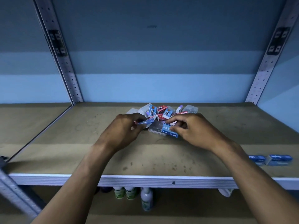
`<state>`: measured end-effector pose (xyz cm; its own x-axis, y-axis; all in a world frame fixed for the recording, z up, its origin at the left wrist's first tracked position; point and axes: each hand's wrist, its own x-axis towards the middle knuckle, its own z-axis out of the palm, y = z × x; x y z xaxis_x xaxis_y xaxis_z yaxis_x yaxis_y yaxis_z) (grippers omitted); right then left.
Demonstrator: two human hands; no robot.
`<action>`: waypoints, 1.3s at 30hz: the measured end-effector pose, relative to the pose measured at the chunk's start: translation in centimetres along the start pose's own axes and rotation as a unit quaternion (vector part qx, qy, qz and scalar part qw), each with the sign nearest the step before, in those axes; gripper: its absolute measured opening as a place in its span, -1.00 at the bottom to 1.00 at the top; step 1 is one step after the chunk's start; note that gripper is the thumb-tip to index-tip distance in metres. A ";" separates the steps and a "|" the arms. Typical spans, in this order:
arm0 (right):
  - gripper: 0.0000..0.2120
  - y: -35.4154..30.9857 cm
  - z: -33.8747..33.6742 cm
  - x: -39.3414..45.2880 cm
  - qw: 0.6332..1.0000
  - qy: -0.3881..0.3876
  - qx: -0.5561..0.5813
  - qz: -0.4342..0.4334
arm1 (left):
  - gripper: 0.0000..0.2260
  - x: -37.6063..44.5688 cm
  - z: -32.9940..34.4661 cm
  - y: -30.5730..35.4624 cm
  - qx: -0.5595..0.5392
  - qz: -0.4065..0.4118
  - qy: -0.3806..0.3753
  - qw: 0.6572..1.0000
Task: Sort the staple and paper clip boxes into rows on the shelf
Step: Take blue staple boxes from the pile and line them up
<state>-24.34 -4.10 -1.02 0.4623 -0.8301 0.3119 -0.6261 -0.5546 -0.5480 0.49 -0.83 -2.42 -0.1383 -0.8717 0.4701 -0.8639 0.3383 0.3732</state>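
On brown shelf board, near middle: left hand, fingers pinched on slim blue box, raised slightly above board. Just behind and between both hands: jumbled pile of red and blue boxes with clear plastic cases. Right hand, fingers gripping blue staples box over clear case. Far right, near front edge: two blue boxes side by side. Below, on lower shelf: bottles.

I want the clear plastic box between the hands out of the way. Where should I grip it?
Pinch the clear plastic box by its long side walls from above. It lies flat, its near-left part exposed, while the blue staples box overlaps its right end.
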 end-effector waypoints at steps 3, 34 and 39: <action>-0.81 -0.4 -0.8 -1.0 1.000 -0.013 -0.003 0.005 | -0.83 -0.7 -0.5 1.0 -0.015 -0.013 -0.030 0.999; -0.71 0.3 -0.9 -2.4 0.992 -0.112 -0.018 0.063 | -0.80 -2.0 0.8 3.2 -0.023 0.022 -0.196 0.980; -0.71 -0.5 -1.5 -2.7 0.995 -0.089 0.016 0.052 | -0.86 -1.9 1.2 3.4 -0.071 0.007 -0.160 0.985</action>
<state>-26.25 -1.67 -0.42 0.5027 -0.8573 0.1111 -0.6572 -0.4626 -0.5951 -2.75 1.54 -3.05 -0.3148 -0.9260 0.2084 -0.7877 0.3774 0.4869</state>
